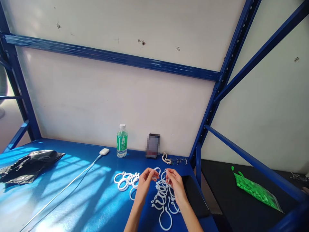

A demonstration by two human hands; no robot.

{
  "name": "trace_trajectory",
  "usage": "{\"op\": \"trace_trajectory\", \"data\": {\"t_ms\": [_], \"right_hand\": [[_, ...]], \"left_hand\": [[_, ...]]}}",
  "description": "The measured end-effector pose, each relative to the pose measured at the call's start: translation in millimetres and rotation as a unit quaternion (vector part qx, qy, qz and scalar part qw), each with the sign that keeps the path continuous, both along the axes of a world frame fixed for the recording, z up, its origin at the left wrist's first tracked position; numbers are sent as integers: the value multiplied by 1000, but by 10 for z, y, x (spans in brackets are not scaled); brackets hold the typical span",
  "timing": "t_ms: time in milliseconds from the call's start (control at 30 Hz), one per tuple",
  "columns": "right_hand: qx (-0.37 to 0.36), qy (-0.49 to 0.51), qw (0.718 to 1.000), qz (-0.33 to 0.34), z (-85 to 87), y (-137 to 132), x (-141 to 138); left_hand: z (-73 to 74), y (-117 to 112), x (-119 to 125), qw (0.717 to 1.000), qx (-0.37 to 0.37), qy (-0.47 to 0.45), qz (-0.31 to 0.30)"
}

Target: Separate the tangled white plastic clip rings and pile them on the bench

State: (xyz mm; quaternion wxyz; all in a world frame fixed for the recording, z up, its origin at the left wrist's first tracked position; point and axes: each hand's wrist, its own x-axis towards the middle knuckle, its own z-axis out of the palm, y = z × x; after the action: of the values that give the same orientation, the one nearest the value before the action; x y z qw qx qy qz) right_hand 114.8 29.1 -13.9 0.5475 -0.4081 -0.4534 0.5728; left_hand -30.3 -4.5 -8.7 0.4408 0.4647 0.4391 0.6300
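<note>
Several white rings (162, 190) are partly covered by the left hand (146, 180) and the right hand (175, 183), and both forearms (191, 217) are cut off by the bottom edge. A flat black panel (196, 198) is partly hidden behind the right forearm, while the upright dark object (152, 145) is blurred into blocks. The black plastic bag (31, 166) is cut off at the left, the white cable (60, 192) at the bottom.

At the far middle, a clear, round plastic bottle with a white cap (122, 141) wears a green paper-like label (119, 144); its vertical white Chinese characters end in 山泉, the upper ones blurred.
</note>
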Motion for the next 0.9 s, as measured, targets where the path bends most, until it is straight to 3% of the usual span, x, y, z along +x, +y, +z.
{"op": "trace_trajectory", "data": {"t_ms": [167, 267, 500, 900], "right_hand": [[46, 20, 998, -31, 40, 1, 18], [60, 25, 998, -23, 70, -27, 5], [88, 30, 996, -16, 104, -55, 8], [103, 16, 991, 80, 62, -158, -115]], "left_hand": [[-53, -39, 110, 978, 8, 206, -38], [-53, -77, 141, 964, 26, 263, -42], [-46, -102, 123, 960, 21, 278, -39], [-70, -47, 110, 969, 79, 232, -14]]}}
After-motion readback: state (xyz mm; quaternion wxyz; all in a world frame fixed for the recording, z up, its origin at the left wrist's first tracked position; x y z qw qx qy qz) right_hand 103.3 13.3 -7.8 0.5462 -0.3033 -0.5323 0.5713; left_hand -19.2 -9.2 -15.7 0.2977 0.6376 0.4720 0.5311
